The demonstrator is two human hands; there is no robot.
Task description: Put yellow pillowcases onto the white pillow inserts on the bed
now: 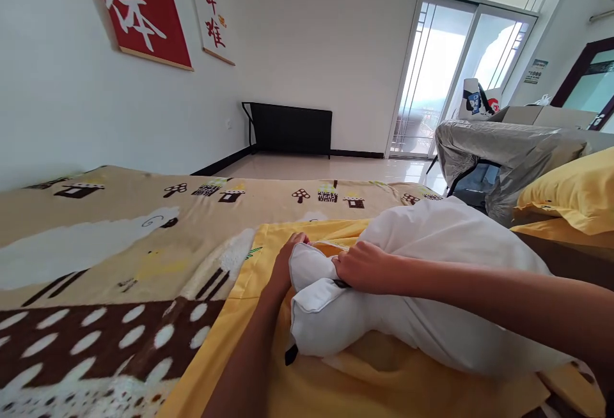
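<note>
A plump white pillow (451, 239) lies across a yellow pillowcase (268, 239) spread on the bed. My right hand (362, 268) is closed on the pillow near its left end, bunching the fabric. At the pillow's far left corner is my left hand (290, 255), its fingers curled over the edge and partly hidden behind the white cloth. A small black tab (290, 354) hangs from the pillow's near left corner. My right forearm crosses over the pillow and covers part of it.
A patterned blanket (206, 277) covers the bed. Yellow bedding (570, 191) is piled at the right. Beyond stand a plastic-covered table (518, 140) and a black panel (291, 128) against the wall. Red and white scrolls hang at upper left.
</note>
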